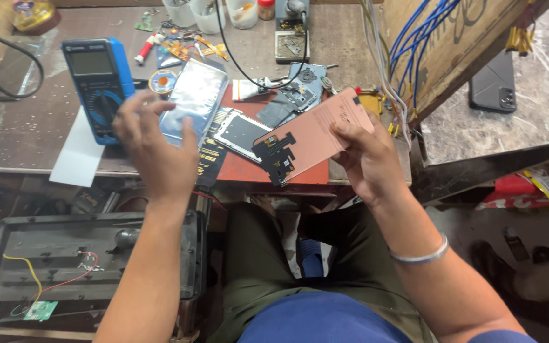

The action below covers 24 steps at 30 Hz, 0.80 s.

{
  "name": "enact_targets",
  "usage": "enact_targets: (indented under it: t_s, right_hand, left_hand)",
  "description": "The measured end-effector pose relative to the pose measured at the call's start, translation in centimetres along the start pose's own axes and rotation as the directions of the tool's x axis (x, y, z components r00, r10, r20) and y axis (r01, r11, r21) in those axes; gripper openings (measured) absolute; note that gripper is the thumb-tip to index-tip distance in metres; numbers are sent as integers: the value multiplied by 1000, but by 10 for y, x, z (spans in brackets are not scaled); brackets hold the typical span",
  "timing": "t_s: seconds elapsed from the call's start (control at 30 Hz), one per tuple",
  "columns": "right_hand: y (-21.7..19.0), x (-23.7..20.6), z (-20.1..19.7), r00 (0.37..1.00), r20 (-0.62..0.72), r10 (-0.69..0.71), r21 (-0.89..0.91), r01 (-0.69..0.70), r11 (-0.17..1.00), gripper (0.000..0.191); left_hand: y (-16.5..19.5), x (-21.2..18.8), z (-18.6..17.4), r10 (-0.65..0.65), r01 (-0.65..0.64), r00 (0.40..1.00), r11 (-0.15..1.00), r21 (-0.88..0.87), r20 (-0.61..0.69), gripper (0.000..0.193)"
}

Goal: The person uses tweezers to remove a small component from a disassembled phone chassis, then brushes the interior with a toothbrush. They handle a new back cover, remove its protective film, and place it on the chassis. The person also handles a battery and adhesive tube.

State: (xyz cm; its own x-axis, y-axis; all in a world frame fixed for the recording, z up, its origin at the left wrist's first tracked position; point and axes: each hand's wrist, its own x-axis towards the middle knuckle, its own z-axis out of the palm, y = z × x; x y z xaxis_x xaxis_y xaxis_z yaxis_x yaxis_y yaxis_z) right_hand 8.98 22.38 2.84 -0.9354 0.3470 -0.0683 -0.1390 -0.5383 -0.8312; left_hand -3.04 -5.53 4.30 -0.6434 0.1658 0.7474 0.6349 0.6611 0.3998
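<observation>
My right hand (366,155) grips a flat copper-pink phone screen panel (316,136) with a black flex part at its lower left end, held tilted above the table's front edge. My left hand (157,149) hovers with fingers spread over the table, holding nothing, just in front of a shiny silver anti-static bag (195,95) and beside a blue multimeter (96,82). An opened phone frame (239,133) lies on a red mat (249,168) between the two hands.
The worn brown table (27,136) carries a white sheet (81,155), a solder reel (162,81), white cups (208,14), phone parts (300,92) and a black cable. Blue wires hang at a wooden board on the right. A black phone (494,86) lies on marble. An open black casing (84,260) sits lower left.
</observation>
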Motion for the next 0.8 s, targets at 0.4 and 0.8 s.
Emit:
enact_targets:
  t_s: [0.4,0.8]
  right_hand:
    - [-17,31,17,898,378,227,-353,-86,932,47]
    - [-3,28,-11,964,117,-239,-510,265,818,29]
  left_hand:
    - [71,-53,12,404,831,432,-526,-182,806,76]
    - [64,-38,16,96,610,719,-562,-559,688,70]
